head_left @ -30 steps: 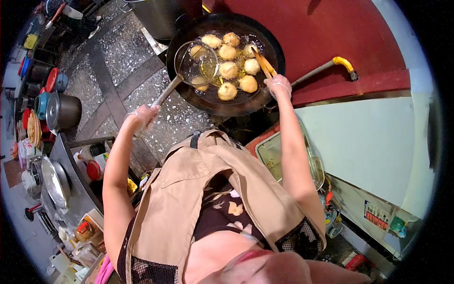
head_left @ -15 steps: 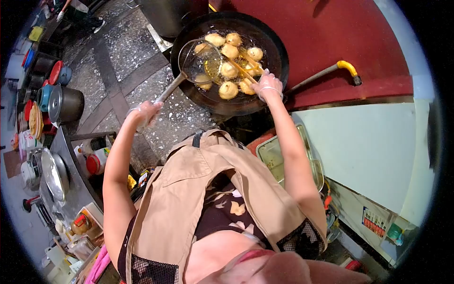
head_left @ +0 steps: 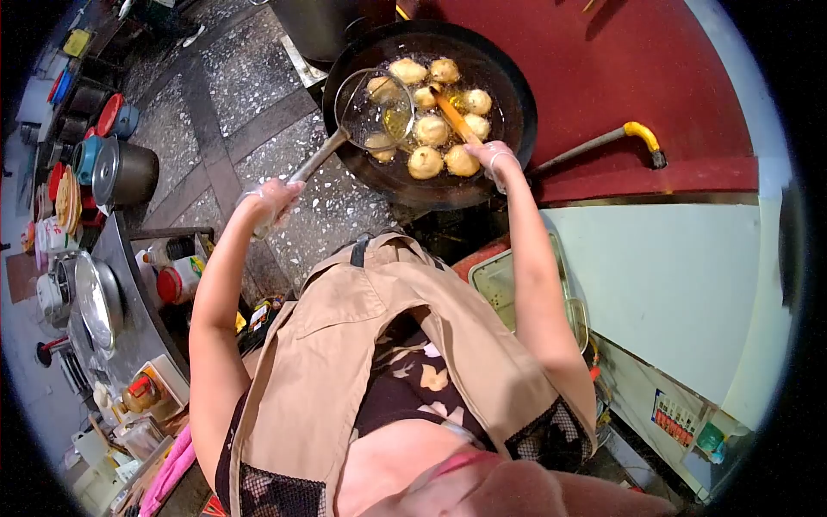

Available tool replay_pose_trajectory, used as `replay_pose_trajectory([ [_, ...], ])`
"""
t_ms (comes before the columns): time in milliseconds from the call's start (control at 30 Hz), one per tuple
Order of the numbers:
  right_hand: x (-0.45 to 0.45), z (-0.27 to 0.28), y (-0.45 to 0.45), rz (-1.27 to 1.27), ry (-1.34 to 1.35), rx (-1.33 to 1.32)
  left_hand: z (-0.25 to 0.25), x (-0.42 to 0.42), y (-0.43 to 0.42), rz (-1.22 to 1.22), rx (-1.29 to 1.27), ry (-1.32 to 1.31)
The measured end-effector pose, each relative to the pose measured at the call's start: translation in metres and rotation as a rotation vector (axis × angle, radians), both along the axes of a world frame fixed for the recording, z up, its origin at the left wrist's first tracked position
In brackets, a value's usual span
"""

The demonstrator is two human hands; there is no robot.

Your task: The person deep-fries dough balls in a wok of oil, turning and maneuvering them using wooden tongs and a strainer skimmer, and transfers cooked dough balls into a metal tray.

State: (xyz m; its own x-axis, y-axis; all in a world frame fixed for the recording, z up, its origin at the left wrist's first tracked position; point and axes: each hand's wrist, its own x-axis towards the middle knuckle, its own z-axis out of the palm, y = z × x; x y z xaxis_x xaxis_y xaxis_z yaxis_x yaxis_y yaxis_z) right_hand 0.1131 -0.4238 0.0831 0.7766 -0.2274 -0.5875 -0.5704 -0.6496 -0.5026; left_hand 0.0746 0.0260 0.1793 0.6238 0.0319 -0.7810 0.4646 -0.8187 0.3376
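L hand (head_left: 274, 202), in thin clear glove, is near-left of wok, fingers wrapped round the handle of a round wire-mesh skimmer w/ long grey metal handle (head_left: 342, 135); its ring is over wok's left part, can't tell if it's in the oil. R hand (head_left: 497, 164), also clear-gloved, is at wok's near-right rim, gripping tan wooden chopsticks w/ dark tips (head_left: 458, 121), tips just beside a ball nr wok's centre; can't tell if touching. Approx. 10 golden round dough balls (head_left: 432, 131) sit in yellow bubbling oil inside the big round black metal wok (head_left: 519, 95). Just beyond wok, far-left: tall dark metal pot (head_left: 326, 28). R of wok: smooth dark-red panel (head_left: 620, 77) + grey metal pipe w/ yellow bent end (head_left: 594, 147). L of wok: grey speckled stone floor (head_left: 258, 108).
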Motion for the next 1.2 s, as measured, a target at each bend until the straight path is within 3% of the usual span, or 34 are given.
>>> replay_pose_trajectory([
  [67,-0.004,0.025,0.004,-0.099,0.054,0.01,-0.003,0.001,0.001,0.014,-0.005,0.012],
  [167,-0.004,0.01,-0.006,-0.11,0.034,0.008,-0.014,0.003,0.006,0.019,-0.006,0.027],
  [467,-0.041,0.035,-0.008,-0.131,-0.007,0.017,-0.014,0.003,0.005,0.005,0.018,0.021],
  [533,-0.05,0.059,-0.003,-0.147,0.131,0.01,-0.016,0.002,0.007,0.016,0.005,0.023],
  [700,-0.069,0.068,0.0,-0.085,-0.011,-0.182,-0.015,0.002,0.007,-0.044,0.028,-0.022],
  [833,-0.073,0.088,0.013,-0.097,-0.019,-0.173,-0.006,-0.001,0.004,-0.009,0.017,-0.012],
  [1033,-0.052,0.083,0.039,0.133,-0.299,-0.765,-0.01,-0.002,0.006,-0.028,0.001,-0.019],
  [1133,-0.017,0.03,0.031,0.307,-0.552,-1.036,-0.007,-0.001,0.004,-0.063,0.018,-0.011],
  [1200,0.012,0.018,0.036,0.322,-0.561,-1.032,0.003,-0.003,-0.002,0.001,0.021,0.001],
])
